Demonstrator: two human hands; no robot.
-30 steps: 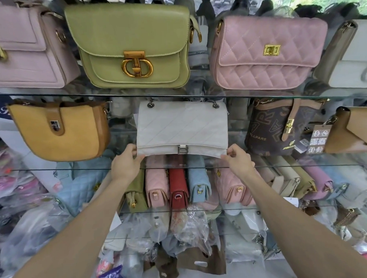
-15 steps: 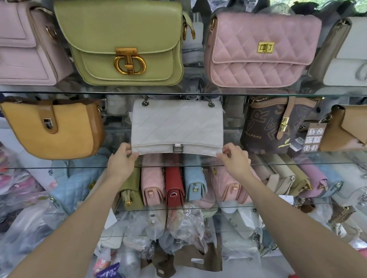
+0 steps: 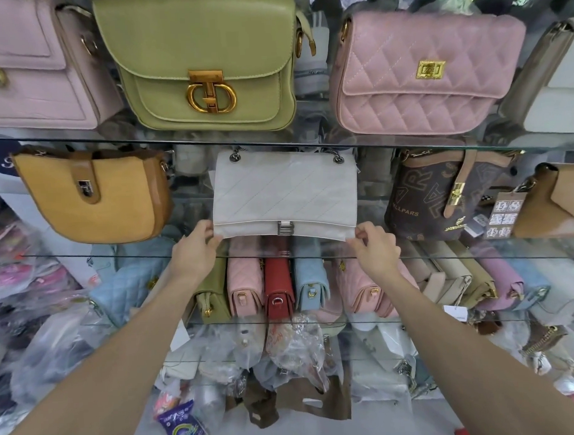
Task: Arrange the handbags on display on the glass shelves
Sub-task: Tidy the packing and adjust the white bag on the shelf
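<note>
We pinch the white handbag (image 3: 285,193) by its bottom corners, left hand (image 3: 195,249) and right hand (image 3: 374,246), on the middle glass shelf (image 3: 475,253); best squared gently between the tan bag (image 3: 93,194) and the brown monogram bag (image 3: 437,192).

White quilted handbag (image 3: 285,194) upright on glass shelf (image 3: 85,256), flap closed, lower corners pinched between fingers (image 3: 211,234) both sides.

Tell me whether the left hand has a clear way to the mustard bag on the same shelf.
Probably yes. The left hand pinches the white bag's lower corner; the mustard bag stands just beside it, nothing between them, though it must release first.
</note>
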